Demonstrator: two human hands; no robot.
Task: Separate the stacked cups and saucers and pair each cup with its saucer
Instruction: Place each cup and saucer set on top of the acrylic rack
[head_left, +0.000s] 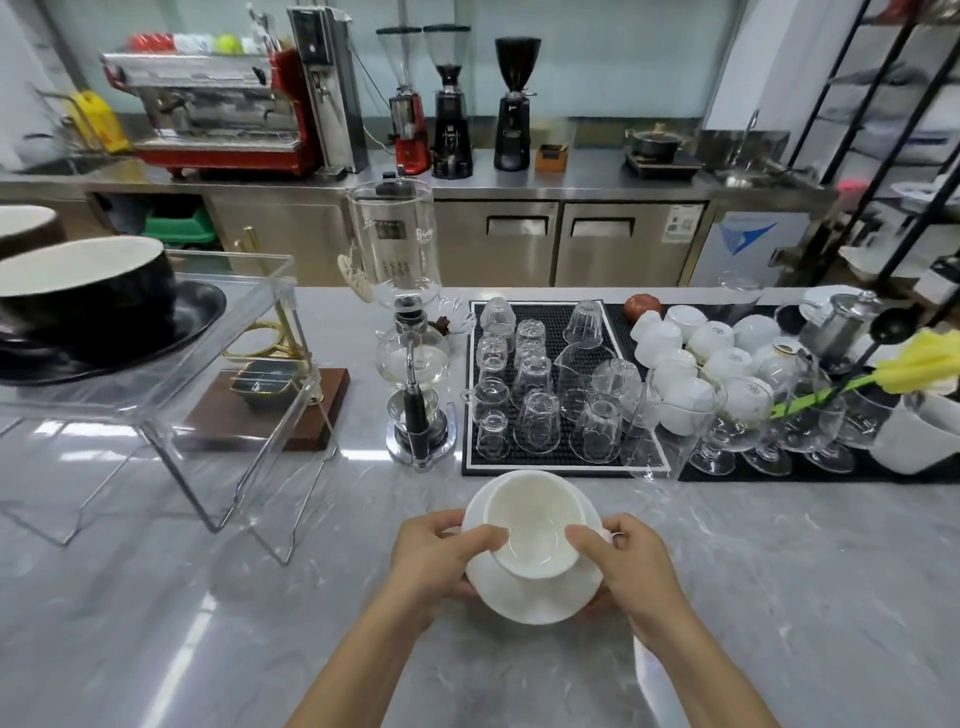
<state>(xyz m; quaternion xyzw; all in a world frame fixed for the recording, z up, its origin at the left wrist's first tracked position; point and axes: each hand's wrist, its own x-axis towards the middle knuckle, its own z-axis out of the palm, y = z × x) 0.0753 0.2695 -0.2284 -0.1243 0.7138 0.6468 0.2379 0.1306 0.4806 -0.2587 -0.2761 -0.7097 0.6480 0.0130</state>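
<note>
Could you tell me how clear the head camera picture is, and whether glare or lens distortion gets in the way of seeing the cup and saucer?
Head view: the white cup and saucer, held by left hand and right hand, are sharp but bright, nearly washed out; overhead lights glare on the marble counter; wide-angle bending curves the edges; the espresso machine looks soft.

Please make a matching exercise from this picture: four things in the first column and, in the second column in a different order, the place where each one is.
Things:
1. white cup
2. clear glasses
3. red espresso machine
4. large black cup

Places:
A. on the steel counter at the back, left
B. on top of the clear acrylic stand, far left
C. upside down on the black rubber mat
D. on white saucers, held between the left hand and right hand

Pairs: 1-D, 2-C, 3-A, 4-B
</note>
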